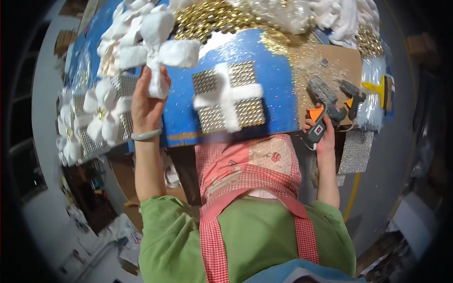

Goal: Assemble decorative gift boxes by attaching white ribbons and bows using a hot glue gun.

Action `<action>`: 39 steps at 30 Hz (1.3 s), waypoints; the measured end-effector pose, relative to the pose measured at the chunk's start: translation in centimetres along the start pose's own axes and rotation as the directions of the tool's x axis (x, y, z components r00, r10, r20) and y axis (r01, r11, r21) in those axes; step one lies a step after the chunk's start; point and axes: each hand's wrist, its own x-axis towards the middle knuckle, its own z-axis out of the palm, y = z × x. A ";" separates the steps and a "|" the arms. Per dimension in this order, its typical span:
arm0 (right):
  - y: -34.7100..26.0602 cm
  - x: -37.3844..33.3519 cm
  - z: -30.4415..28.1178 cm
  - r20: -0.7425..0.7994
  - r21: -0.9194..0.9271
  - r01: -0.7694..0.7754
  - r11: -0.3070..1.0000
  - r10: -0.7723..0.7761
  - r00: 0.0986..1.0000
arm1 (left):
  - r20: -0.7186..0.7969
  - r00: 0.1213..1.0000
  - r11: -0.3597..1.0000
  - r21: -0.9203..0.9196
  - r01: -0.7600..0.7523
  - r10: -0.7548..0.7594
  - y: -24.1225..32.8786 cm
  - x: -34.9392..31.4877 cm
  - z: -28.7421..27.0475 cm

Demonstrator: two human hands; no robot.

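Note:
My left hand [148, 101] is raised over the left part of the table, its fingers closed on the lower loop of a white plush bow [158, 47]. In front of me lies a square piece covered in silver studs [245, 113], crossed by white plush ribbon [229, 94]. At the table's front right, my right hand [323, 134] is wrapped round the handle of a glue gun [317, 128] with an orange trigger. The gun's nozzle end points away from me, beside a second glue gun [351, 99] lying on brown cardboard.
Finished studded pieces with white bows [101, 113] crowd the left edge. Gold beads [207, 21] and white plush pieces [337, 19] are heaped at the back. A yellow scraper [377, 87] lies on clear plastic at the right. Glitter is scattered over the blue tabletop [278, 70].

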 end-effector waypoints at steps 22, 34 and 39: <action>6.3 -4.6 16.2 0.228 -0.959 0.227 -0.170 0.015 0.974 | -0.190 0.955 0.968 -0.064 -0.243 0.228 -5.3 -10.6 -8.7; 6.6 -5.3 16.6 0.311 -0.940 0.305 -0.153 -0.011 0.951 | -0.152 0.965 0.968 -0.098 -0.230 0.214 -5.8 -10.8 -9.4; 6.4 -5.3 16.4 0.233 -0.965 0.228 -0.134 -0.030 0.972 | -0.136 0.969 0.970 -0.100 -0.220 0.206 -6.0 -10.6 -9.5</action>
